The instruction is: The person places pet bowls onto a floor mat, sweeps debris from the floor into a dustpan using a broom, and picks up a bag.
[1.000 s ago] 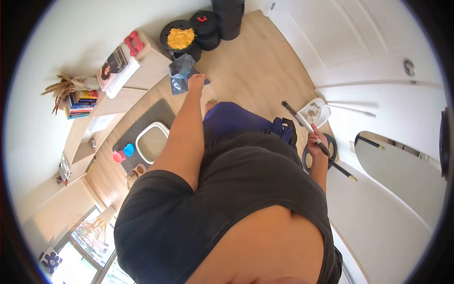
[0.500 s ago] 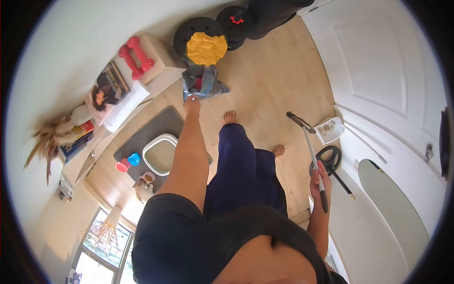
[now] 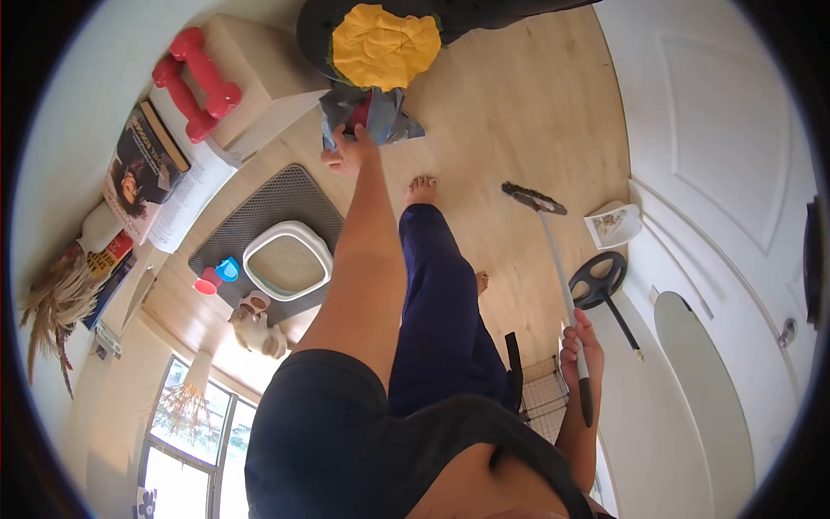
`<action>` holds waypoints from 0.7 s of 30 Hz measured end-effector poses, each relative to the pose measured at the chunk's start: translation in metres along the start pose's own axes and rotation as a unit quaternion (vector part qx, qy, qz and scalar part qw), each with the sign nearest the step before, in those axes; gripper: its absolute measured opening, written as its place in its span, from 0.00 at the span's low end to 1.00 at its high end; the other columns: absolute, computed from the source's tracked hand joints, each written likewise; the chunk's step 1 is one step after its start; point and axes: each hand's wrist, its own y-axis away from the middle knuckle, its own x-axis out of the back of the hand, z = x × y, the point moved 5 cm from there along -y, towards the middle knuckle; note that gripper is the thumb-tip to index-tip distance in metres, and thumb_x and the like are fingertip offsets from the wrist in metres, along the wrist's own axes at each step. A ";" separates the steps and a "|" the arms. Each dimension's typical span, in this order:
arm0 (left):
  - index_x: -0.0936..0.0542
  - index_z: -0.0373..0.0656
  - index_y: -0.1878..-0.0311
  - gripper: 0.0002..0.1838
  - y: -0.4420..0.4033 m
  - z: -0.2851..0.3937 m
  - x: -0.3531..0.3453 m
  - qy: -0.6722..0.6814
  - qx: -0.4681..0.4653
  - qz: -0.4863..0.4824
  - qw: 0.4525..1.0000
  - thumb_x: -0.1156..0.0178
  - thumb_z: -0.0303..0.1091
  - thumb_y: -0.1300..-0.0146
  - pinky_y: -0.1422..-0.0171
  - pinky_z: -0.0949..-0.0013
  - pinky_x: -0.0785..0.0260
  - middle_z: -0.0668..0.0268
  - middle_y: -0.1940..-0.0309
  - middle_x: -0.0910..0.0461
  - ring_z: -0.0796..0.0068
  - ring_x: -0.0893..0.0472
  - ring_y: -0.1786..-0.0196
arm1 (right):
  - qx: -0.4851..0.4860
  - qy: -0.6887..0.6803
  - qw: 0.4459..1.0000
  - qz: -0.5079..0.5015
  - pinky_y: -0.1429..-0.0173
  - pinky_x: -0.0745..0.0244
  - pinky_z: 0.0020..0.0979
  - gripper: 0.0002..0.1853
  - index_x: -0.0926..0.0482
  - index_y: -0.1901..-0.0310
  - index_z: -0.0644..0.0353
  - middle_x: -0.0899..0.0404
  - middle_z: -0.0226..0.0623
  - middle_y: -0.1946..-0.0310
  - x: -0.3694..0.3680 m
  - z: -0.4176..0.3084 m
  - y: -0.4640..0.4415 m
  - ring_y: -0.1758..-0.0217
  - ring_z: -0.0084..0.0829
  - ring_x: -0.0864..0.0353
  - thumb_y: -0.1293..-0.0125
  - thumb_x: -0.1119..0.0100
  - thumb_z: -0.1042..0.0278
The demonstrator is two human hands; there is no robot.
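Observation:
My left hand (image 3: 350, 150) reaches forward, its fingers spread at the near edge of a grey plastic bag (image 3: 396, 119). The bag stands open on the floor, with something dark red inside its mouth. My right hand (image 3: 582, 350) is wrapped round the pale handle of a long broom (image 3: 558, 259). At the far end of that handle the dark brush head (image 3: 533, 198) is over the wooden floor. To its right lies a white dustpan (image 3: 614, 223) with brownish debris in it.
Beyond the bag is a black round container (image 3: 316, 43) topped with yellow cloth (image 3: 386, 46). Left are a shelf with red dumbbells (image 3: 197, 82), a litter tray (image 3: 288, 259) on a grey mat (image 3: 298, 186), and a cat (image 3: 258, 334). A black round base (image 3: 598, 279) stands right.
My left hand has loosened its fingers at the bag's edge. The broom has shifted, its brush head further left of the dustpan. The view has moved closer to the shelf and bag.

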 end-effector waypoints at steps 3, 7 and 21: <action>0.25 0.49 0.50 0.26 -0.027 -0.034 -0.043 -0.039 -0.096 -0.127 0.987 0.36 0.49 0.52 0.49 0.51 0.36 0.53 0.48 0.35 0.53 0.36 0.43 | -0.021 0.010 1.000 0.014 0.84 0.39 0.13 0.16 0.35 0.45 0.57 0.32 0.33 0.69 -0.010 0.005 -0.002 0.81 0.14 0.38 0.34 0.55 0.72; 0.20 0.47 0.57 0.16 -0.047 -0.062 -0.082 0.116 0.108 -0.303 0.940 0.40 0.35 0.52 0.56 0.60 0.28 0.56 0.56 0.22 0.58 0.22 0.56 | -0.069 0.035 0.997 -0.012 0.86 0.43 0.13 0.15 0.34 0.45 0.59 0.32 0.32 0.69 -0.007 0.011 -0.015 0.82 0.13 0.40 0.34 0.57 0.74; 0.22 0.49 0.53 0.16 0.226 0.064 0.154 -0.003 -0.385 -0.416 0.824 0.49 0.26 0.45 0.51 0.56 0.33 0.54 0.63 0.25 0.51 0.25 0.58 | -0.029 0.251 0.967 -0.025 0.84 0.46 0.18 0.37 0.27 0.54 0.71 0.45 0.23 0.79 -0.055 0.029 -0.052 0.84 0.13 0.42 0.44 0.46 0.36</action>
